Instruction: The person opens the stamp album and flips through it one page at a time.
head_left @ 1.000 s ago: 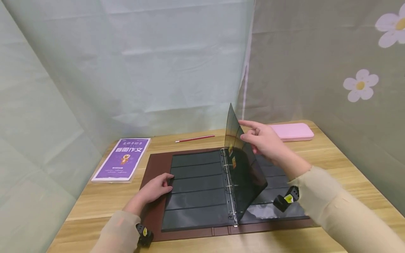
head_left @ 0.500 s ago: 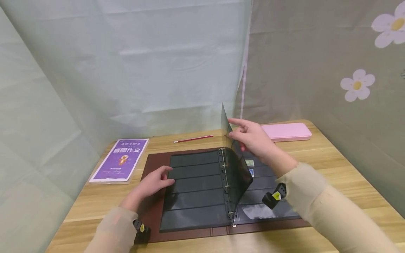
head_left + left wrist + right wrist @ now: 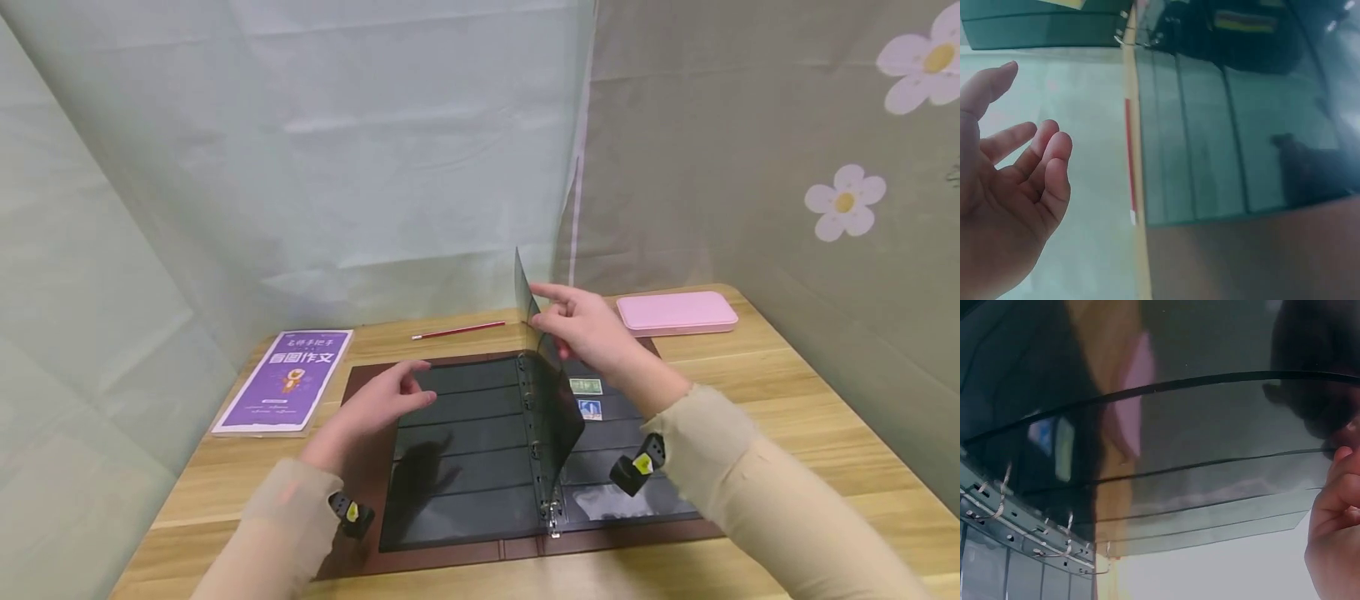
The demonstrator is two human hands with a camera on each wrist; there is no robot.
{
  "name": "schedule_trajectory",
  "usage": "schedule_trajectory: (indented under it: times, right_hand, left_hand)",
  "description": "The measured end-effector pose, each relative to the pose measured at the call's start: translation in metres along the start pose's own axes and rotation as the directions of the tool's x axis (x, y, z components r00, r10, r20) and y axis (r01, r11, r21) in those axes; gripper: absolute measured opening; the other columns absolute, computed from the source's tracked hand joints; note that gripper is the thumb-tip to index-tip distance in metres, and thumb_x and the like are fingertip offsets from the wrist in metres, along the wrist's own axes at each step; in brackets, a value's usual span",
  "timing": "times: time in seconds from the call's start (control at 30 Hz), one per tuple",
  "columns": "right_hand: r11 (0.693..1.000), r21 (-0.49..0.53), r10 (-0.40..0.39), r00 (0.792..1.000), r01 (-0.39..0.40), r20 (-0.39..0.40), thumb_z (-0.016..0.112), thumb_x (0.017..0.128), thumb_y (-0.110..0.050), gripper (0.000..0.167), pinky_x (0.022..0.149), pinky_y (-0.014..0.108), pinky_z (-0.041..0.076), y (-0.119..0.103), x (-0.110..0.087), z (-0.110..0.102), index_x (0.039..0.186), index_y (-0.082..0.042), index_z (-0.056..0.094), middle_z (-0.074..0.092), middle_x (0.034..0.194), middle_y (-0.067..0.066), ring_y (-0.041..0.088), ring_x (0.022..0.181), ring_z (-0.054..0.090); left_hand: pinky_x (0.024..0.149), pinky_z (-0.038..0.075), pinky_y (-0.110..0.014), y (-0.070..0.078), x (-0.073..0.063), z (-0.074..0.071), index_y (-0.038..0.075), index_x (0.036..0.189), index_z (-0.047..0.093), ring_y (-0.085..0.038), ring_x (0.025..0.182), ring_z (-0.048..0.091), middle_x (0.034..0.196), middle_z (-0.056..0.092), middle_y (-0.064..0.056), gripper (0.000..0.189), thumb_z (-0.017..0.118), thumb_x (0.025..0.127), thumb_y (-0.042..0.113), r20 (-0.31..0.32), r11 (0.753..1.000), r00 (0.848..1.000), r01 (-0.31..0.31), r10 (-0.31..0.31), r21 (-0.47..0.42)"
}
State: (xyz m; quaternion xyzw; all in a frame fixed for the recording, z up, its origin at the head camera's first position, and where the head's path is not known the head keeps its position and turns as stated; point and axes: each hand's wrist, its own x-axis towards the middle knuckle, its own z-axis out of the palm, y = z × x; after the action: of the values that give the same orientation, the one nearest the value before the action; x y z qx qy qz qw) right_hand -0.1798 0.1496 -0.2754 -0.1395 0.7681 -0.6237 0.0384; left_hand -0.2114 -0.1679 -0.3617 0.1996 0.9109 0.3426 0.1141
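A brown ring-binder stamp album [image 3: 363, 508] lies spread on the table, its black left page [image 3: 480, 471] divided into strip pockets. One translucent dark page [image 3: 553, 417] stands nearly upright from the metal rings [image 3: 553, 521]. My right hand [image 3: 588, 329] pinches that page's outer edge, index finger extended along it; in the right wrist view the fingers [image 3: 1338, 506] are partly cropped. Over the left page's outer edge hovers my left hand [image 3: 378, 408], fingers loosely bent and holding nothing. A green stamp [image 3: 587, 387] and a blue stamp [image 3: 590, 409] show on the right page.
A purple booklet [image 3: 285, 379] lies left of the album. Behind the album is a red pencil [image 3: 459, 330], and at the back right sits a pink case [image 3: 677, 312]. Pale curtains [image 3: 420, 167] hang behind the wooden table [image 3: 810, 467].
My right hand has carried the standing page leftward, uncovering the two stamps. My left hand has lifted off the left page's edge and moved slightly up and right.
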Motion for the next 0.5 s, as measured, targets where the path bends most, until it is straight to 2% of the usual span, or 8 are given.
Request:
schedule_trajectory:
  times: [0.33,0.5]
  right_hand:
    - [0.999,0.031,0.015,1.000,-0.015,0.000,0.058,0.091,-0.012,0.054,0.047,0.024,0.038,0.013,0.000,0.001,0.142,-0.012,0.041,0.046,0.061,0.004,0.013,0.044,0.044]
    - [0.999,0.036,0.011,1.000,-0.011,0.001,0.059,0.091,-0.013,0.055,0.048,0.026,0.041,0.017,0.000,0.004,0.142,-0.013,0.040,0.047,0.063,0.003,0.012,0.046,0.043]
  left_hand:
    - [0.083,0.045,-0.042,0.027,0.010,-0.008,0.009,0.143,0.033,-0.025,0.102,0.053,0.114,0.053,-0.012,0.069,0.064,0.088,0.038,0.026,0.998,1.000,-0.006,0.008,-0.065]
    - [0.084,0.045,-0.042,0.040,0.013,-0.014,0.012,0.144,0.031,-0.027,0.105,0.052,0.117,0.050,-0.014,0.070,0.064,0.088,0.038,0.036,0.994,0.999,-0.021,0.025,-0.104]
